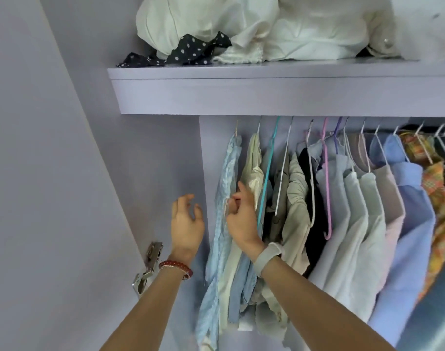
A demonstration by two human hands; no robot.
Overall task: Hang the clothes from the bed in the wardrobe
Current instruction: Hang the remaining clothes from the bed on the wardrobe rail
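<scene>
**Both hands at the left end of the wardrobe rail**

So the person is standing right at the open wardrobe (pixel 150 153), both arms reaching in. The right hand (pixel 243 211) is up against the light blue patterned garment (pixel 222 198), which hangs first on the left of the rail; the fingers are curled and pinching its edge or something thin right there, hard to tell exactly which. A pale wristband (pixel 268 258) sits on that wrist. The left hand (pixel 187 221) is just beside it, holding nothing, fingers loosely spread and a bit bent, hovering in front of the wardrobe's side panel. It's got a red bead bracelet (pixel 175 267) on the wrist.

The rest of the clothes hang in a packed row to the right: a cream piece (pixel 253 163), a teal hanger (pixel 267 173), a pink hanger (pixel 326 183), pale shirts (pixel 355 211), then a blue shirt (pixel 408 214) and an orange plaid one (pixel 439 198). Up on the shelf (pixel 267 95) sits a heap of white fabric (pixel 254 26) with a black polka-dot cloth (pixel 183 53). A metal hinge (pixel 149 267) shows by the left forearm.
</scene>
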